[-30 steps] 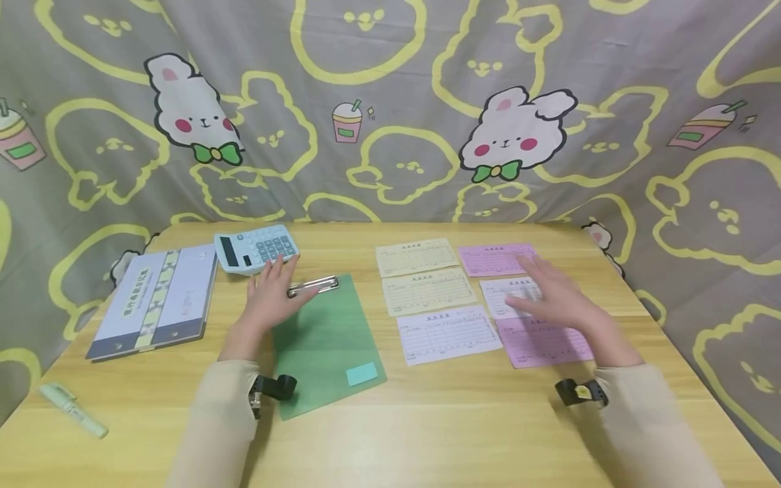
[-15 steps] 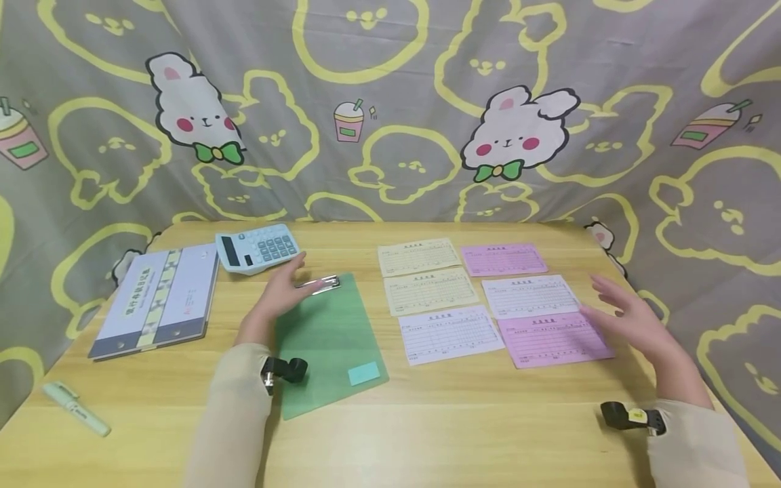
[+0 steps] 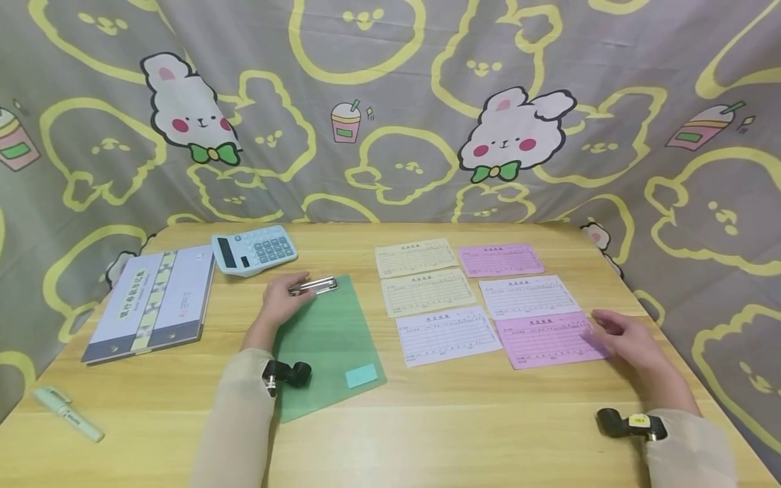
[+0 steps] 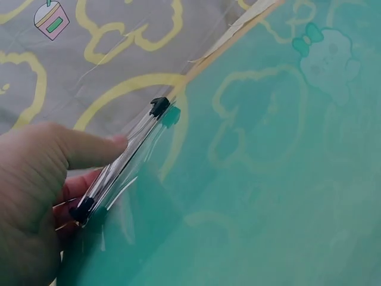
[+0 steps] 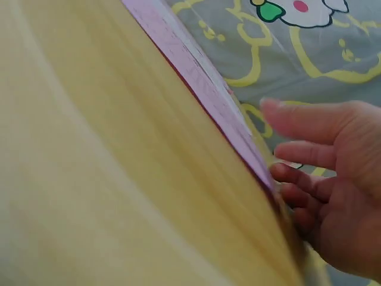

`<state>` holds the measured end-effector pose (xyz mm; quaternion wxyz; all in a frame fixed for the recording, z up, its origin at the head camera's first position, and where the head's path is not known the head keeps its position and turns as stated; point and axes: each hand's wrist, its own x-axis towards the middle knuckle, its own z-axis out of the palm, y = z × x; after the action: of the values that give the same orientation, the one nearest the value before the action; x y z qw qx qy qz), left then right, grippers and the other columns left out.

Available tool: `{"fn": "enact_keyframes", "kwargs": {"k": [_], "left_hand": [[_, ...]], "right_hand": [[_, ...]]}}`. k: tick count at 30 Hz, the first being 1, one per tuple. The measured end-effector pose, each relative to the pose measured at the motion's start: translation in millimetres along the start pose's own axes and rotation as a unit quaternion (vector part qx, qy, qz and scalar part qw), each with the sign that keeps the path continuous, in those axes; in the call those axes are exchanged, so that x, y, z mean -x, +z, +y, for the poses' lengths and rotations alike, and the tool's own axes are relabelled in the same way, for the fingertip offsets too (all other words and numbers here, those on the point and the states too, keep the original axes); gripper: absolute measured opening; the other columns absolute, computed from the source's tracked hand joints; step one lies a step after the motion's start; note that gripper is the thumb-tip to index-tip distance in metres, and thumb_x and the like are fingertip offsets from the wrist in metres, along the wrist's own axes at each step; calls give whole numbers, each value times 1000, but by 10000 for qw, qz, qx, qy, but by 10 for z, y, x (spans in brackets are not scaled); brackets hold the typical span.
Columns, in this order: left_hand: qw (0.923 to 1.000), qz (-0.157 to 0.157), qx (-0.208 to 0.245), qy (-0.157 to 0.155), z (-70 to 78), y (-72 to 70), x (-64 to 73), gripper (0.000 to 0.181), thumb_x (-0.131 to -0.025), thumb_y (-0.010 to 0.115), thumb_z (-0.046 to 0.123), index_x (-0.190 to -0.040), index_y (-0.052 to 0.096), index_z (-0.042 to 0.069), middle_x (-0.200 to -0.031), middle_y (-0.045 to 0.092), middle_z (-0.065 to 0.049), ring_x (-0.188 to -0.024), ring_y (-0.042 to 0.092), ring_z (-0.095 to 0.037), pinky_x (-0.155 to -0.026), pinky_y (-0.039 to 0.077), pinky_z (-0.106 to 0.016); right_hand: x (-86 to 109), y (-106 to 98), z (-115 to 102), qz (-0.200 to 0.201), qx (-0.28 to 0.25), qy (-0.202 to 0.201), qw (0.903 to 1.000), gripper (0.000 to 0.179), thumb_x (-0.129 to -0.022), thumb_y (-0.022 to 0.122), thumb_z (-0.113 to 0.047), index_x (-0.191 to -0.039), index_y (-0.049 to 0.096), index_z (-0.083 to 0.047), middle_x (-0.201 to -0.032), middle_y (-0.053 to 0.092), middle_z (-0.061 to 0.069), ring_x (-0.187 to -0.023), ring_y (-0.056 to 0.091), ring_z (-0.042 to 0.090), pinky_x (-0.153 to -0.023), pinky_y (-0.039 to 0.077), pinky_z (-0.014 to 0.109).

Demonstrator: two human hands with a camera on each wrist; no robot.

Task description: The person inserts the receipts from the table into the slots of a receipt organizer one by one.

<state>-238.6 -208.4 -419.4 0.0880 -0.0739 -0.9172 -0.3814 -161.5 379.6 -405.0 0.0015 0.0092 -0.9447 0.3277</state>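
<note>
A translucent green clipboard (image 3: 326, 339) with a silver clip (image 3: 320, 285) lies on the table, a small blue label at its lower right corner. My left hand (image 3: 287, 298) grips it at the clip end. In the left wrist view the thumb (image 4: 101, 148) rests on the clip while the other fingers curl behind it. My right hand (image 3: 631, 346) is at the right edge of the lower pink slip (image 3: 549, 339), fingers loosely bent and partly spread. In the right wrist view the fingertips (image 5: 280, 173) are close beside that slip's edge, with nothing pinched between them.
Above that slip lie a white slip (image 3: 527, 298) and another pink slip (image 3: 500, 261). Left of them are two cream slips (image 3: 415, 257) and a white one (image 3: 448, 337). A blue calculator (image 3: 256, 251), a ledger book (image 3: 149, 301) and a green highlighter (image 3: 68, 415) lie at left.
My left hand has come down and taken hold of the clipboard's clip end. My right hand has moved right from above the slips, then lowered to the lower pink slip's right edge.
</note>
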Motion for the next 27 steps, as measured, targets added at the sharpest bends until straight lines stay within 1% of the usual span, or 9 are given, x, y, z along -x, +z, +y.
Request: {"fn": "enact_keyframes", "kwargs": {"k": [3,5,7,11,13,14,19,22,27], "left_hand": [[9998,120,-142,21,-10,14,24,40,-74,66,12,-111,56,-2,-108,53,-21,-101,43,-35,-86,27,-47],[9996,189,-212,9,-24,21,35,37,-75,66,11,-109,57,-2,-108,52,-21,-100,43,-35,-85,27,-47],[9993,240,-271,-52,-20,32,41,36,-75,65,12,-107,58,-2,-107,52,-21,-99,42,-36,-83,26,-47],[9988,328,-328,-129,10,58,48,34,-74,66,13,-105,59,-2,-105,52,-21,-96,41,-36,-81,26,-47],[9988,322,-343,-163,25,65,52,34,-75,65,13,-105,60,-2,-104,51,-22,-95,41,-35,-81,27,-46],[9988,315,-334,-189,29,67,54,34,-75,65,13,-105,60,-2,-104,51,-21,-95,40,-34,-81,27,-46],[9988,311,-372,-101,24,49,67,33,-76,64,11,-104,59,-6,-101,50,-23,-94,39,-35,-80,28,-45],[9987,343,-364,-68,9,40,72,32,-76,64,10,-103,59,-6,-100,50,-23,-93,39,-35,-80,29,-45],[9989,391,-261,-90,4,40,70,32,-75,65,9,-103,59,-5,-99,51,-22,-92,40,-33,-79,30,-44]], "right_hand": [[-2,53,17,-30,152,70,9999,62,-79,61,-32,-120,41,12,-106,47,31,-88,46,30,-68,35,31],[-5,85,36,27,234,-4,9997,62,-79,61,-31,-119,41,12,-105,47,30,-87,45,32,-68,34,35],[-5,108,61,130,294,-101,9994,58,-79,62,-28,-116,43,12,-102,49,29,-85,46,31,-67,35,33],[17,128,85,376,357,-294,9982,48,-79,63,-21,-110,49,13,-88,55,21,-73,48,21,-59,36,24],[32,133,86,442,359,-306,9979,44,-79,63,-18,-108,51,12,-83,56,17,-69,48,17,-56,37,22],[39,135,82,463,342,-296,9979,42,-79,63,-18,-107,51,12,-82,56,16,-68,48,16,-55,37,21],[49,155,51,605,271,-324,9973,33,-79,61,-13,-102,54,11,-79,57,14,-65,48,11,-54,38,20],[46,167,34,619,219,-341,9973,29,-80,60,-10,-98,55,10,-79,57,15,-65,48,10,-55,38,20],[40,153,12,534,297,-258,9978,25,-82,57,-11,-94,53,10,-79,55,14,-68,48,16,-56,37,21]]}}
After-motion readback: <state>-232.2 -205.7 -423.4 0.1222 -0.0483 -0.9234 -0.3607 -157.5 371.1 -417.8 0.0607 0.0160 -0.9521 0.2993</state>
